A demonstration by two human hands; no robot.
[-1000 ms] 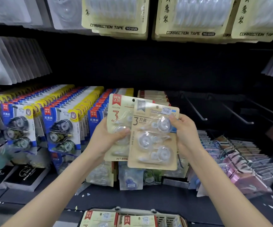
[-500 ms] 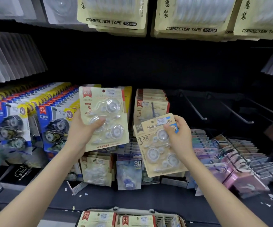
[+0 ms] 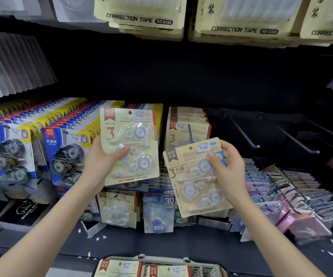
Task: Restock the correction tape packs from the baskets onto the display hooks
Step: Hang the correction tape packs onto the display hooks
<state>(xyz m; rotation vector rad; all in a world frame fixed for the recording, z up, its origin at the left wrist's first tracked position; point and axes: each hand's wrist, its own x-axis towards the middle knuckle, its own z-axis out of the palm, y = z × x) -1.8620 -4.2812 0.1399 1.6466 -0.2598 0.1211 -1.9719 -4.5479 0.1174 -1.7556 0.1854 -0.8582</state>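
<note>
head view: left hand [image 3: 101, 163] grips cream red-labelled correction tape blister pack [image 3: 130, 145] upright, thumb across front, beside blue-and-yellow hung packs [image 3: 65, 148]. right hand [image 3: 229, 172] pinches tan blue-cornered blister pack [image 3: 193, 182], tilted, covering part of hooked cream pack row [image 3: 188, 118]. bare black metal hooks [image 3: 243, 132] right; grey plastic basket [image 3: 161, 258] below.

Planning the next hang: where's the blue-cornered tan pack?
Head view, right of centre: the right hand grips the tan pack, tilted, just below the hooked cream packs and left of the bare hooks.
</note>
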